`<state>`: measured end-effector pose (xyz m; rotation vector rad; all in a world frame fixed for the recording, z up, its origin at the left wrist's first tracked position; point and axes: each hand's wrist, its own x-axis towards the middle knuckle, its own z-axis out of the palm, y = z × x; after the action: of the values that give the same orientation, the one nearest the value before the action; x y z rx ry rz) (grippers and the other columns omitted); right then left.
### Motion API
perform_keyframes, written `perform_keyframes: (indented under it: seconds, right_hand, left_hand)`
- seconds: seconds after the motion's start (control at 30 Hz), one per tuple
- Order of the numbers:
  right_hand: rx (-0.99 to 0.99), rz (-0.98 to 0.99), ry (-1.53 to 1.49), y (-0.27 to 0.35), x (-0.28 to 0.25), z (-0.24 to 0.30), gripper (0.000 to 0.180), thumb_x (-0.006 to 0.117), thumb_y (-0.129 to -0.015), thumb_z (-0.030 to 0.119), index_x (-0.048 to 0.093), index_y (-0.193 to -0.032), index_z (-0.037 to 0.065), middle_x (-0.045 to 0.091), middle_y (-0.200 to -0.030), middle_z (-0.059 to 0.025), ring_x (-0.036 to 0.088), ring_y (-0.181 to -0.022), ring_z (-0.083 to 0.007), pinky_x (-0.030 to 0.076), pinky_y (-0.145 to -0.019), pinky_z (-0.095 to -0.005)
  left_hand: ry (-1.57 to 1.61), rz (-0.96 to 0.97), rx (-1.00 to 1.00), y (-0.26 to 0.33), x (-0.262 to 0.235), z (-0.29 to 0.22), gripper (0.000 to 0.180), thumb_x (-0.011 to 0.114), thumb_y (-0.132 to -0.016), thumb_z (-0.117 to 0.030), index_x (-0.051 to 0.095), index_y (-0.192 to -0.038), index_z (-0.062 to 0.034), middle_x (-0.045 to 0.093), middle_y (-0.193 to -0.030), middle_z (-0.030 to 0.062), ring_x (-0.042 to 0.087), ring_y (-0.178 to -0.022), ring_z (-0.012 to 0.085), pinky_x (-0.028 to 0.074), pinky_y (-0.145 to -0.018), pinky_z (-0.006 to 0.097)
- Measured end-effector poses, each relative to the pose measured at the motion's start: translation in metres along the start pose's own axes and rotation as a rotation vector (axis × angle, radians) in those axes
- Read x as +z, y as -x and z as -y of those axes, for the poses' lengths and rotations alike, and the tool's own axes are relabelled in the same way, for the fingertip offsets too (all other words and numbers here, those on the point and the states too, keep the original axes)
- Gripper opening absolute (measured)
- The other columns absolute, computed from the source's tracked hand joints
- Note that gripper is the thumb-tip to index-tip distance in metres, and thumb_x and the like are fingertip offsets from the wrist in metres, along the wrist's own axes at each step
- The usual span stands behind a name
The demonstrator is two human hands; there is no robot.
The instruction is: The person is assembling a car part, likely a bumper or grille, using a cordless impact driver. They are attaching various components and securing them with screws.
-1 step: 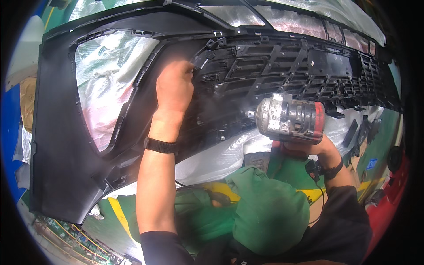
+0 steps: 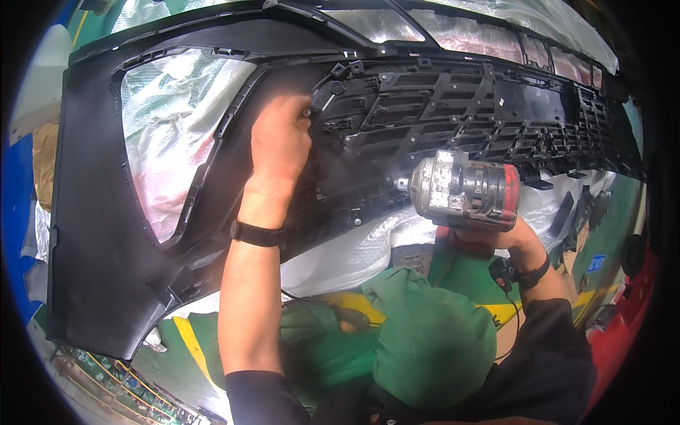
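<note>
A large black plastic car bumper (image 2: 92,191) lies in front of me, its ribbed grille section (image 2: 453,106) stretching to the right. My left hand (image 2: 280,138) is closed at the left end of the grille, beside the edge of a large opening. From its fingertips shows the round end of a small fastener (image 2: 307,112); the rest of it is hidden in the fingers. My right hand (image 2: 504,239) is wrapped round the handle of a worn, grey and red cordless impact wrench (image 2: 464,190). The bare metal tip points left, apart from my left hand and above the bumper's lower part.
Clear plastic wrapping (image 2: 354,248) lies beneath the bumper and shows through its openings. A green cloth (image 2: 432,333) hangs in front of my body. Dark loose parts (image 2: 581,216) lie at the right on a green floor with yellow lines. Something red (image 2: 623,312) stands at the lower right.
The fingers of my left hand have shifted slightly, and the round end of the fastener now shows more clearly. The wrench and the bumper have stayed in place.
</note>
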<state>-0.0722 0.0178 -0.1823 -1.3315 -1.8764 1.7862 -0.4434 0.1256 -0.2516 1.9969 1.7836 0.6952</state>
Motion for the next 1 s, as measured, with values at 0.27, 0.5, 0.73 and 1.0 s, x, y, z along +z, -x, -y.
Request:
perform_keyframes:
  seconds: [0.27,0.5,0.73,1.0]
  right_hand:
    - [0.129,-0.073,-0.099,0.009,0.008,0.007,0.032,0.079,-0.082,0.006,0.071,-0.113,0.004,0.074,-0.098,-0.0064,0.071,-0.086,-0.0176,0.057,-0.075,-0.0344]
    - [0.114,-0.104,-0.105,-0.003,0.007,0.027,0.033,0.079,-0.083,0.008,0.071,-0.115,0.005,0.074,-0.101,-0.0060,0.071,-0.089,-0.0177,0.058,-0.077,-0.0349]
    - [0.112,-0.119,-0.245,-0.015,0.009,0.052,0.041,0.079,-0.076,0.006,0.071,-0.116,0.004,0.073,-0.103,-0.0053,0.068,-0.094,-0.0162,0.057,-0.083,-0.0358]
    - [0.187,-0.103,-0.381,-0.026,0.012,0.064,0.041,0.077,-0.075,0.002,0.070,-0.115,0.003,0.070,-0.095,-0.0028,0.064,-0.083,-0.0121,0.054,-0.073,-0.0314]
  left_hand:
    - [-0.349,0.000,-0.100,0.016,-0.036,-0.009,0.044,0.083,-0.080,-0.009,0.066,-0.120,-0.0060,0.067,-0.114,0.0156,0.065,-0.104,0.0355,0.052,-0.093,0.045]
    - [-0.350,0.086,-0.158,0.018,-0.033,-0.002,0.028,0.074,-0.088,-0.009,0.065,-0.114,-0.0015,0.068,-0.107,0.0190,0.065,-0.104,0.0395,0.052,-0.091,0.047]
    - [0.176,0.144,-0.017,0.031,-0.057,-0.042,0.024,0.065,-0.092,0.004,0.064,-0.115,-0.0012,0.070,-0.104,0.0145,0.067,-0.099,0.0323,0.052,-0.089,0.038]
    - [0.584,0.232,0.063,0.054,-0.071,-0.090,0.028,0.061,-0.096,0.005,0.067,-0.123,-0.0025,0.069,-0.109,0.0090,0.063,-0.099,0.0191,0.050,-0.092,0.033]
